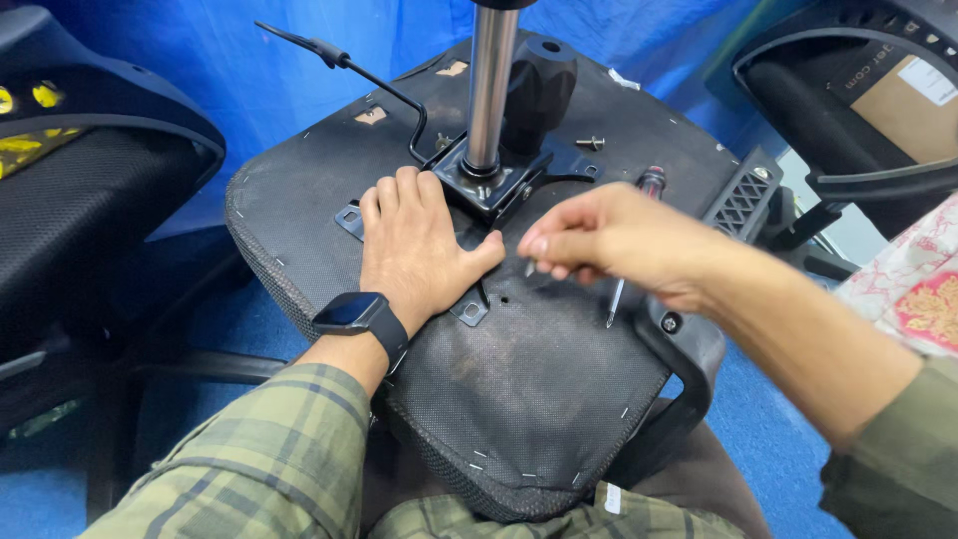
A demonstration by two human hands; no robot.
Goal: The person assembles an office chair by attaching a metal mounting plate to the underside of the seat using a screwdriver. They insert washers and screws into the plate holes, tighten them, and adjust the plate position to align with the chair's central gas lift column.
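An upturned black office chair seat (539,399) lies across my lap, its underside facing up. A black metal mechanism plate (489,185) with a chrome gas cylinder (489,90) sits on it. My left hand (419,245), with a black smartwatch on the wrist, lies flat on the plate's left side. My right hand (609,240) pinches a small screw (530,268) just above the seat, near a corner tab (469,311) of the plate. A screwdriver (629,250) lies on the seat under my right hand.
A loose bolt (590,144) rests on the seat behind the plate. A black lever (344,60) sticks out to the left. Other black chairs stand at the left (90,180) and top right (858,110). Blue sheeting (249,60) covers the background and floor.
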